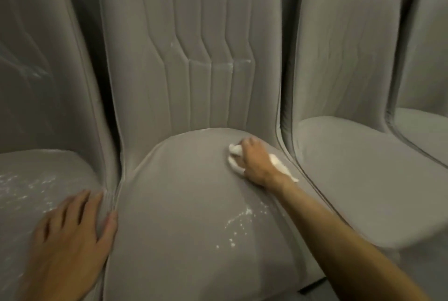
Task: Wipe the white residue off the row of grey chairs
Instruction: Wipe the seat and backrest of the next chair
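Residue (238, 222): white specks scattered over the front right of the middle chair (184, 203) seat, just left of the right forearm. Fainter white streaks sit on its backrest along the stitched seams. A second patch of specks lies on the left chair (36, 179) seat.

Cloth (233, 155): white, crumpled, pressed onto the rear right of the middle seat, near where the seat meets the backrest and close to the seat's right edge. Right hand (254, 159) grips it with curled fingers; a tail of cloth shows past the wrist.

Left hand (72, 233): flat, fingers spread and relaxed, holding nothing. It rests on the left chair's front right edge, thumb reaching across the narrow gap onto the middle seat's left rim.

Centre and left of the middle seat: plain grey fabric. Right chair (351, 167) stands just beside it, edges nearly touching; a further chair (426, 58) sits at far right.
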Tool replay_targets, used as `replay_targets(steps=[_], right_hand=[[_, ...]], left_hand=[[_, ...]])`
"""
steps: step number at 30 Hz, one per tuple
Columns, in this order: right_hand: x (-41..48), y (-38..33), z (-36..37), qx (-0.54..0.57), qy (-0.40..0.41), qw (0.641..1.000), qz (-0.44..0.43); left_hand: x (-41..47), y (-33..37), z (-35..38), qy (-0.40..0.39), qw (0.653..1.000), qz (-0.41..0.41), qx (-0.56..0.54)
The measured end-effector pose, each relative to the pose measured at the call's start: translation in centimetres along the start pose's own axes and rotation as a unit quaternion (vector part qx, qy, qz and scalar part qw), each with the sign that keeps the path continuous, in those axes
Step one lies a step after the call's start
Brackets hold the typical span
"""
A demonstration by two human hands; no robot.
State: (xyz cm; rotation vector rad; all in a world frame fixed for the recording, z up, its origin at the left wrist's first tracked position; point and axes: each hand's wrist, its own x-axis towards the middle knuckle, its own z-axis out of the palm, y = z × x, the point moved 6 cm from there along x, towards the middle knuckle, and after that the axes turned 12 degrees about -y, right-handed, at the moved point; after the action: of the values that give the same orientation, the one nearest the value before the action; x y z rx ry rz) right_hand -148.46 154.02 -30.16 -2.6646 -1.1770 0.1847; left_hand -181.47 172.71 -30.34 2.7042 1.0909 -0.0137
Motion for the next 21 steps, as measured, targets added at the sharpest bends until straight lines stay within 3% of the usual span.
replay_targets(steps=[2, 4, 9, 11, 15, 17, 21], right_hand=[[-1.9, -2.1, 1.0, 0.026, -0.029, 0.997, -0.066], [-2.4, -0.8, 0.4, 0.024, -0.042, 0.996, -0.072], [-1.6, 6.7, -2.6, -0.032, -0.011, 0.990, 0.138], [-1.6, 5.1, -2.1, -0.017, -0.006, 0.987, 0.157], [-4.7, -1.7, 0.3, 0.007, -0.013, 1.000, -0.014], [-5.6, -1.6, 0.4, 0.001, -0.047, 0.998, -0.052], [-4.6, 4.1, -2.5, -0.010, -0.023, 0.996, 0.089]], left_hand=[[0.1, -0.2, 0.7, 0.007, 1.000, -0.003, -0.017], [0.3, -0.7, 1.0, 0.018, 1.000, 0.009, -0.020], [0.5, -0.8, 1.3, 0.065, 0.997, 0.028, 0.006], [0.2, -0.5, 1.0, 0.081, 0.996, 0.029, 0.023], [-0.3, 0.1, 0.1, 0.092, 0.995, 0.036, 0.008], [-0.2, -0.1, 0.3, 0.053, 0.998, 0.036, 0.024], [-0.3, 0.0, 0.6, -0.013, 0.997, 0.043, 0.058]])
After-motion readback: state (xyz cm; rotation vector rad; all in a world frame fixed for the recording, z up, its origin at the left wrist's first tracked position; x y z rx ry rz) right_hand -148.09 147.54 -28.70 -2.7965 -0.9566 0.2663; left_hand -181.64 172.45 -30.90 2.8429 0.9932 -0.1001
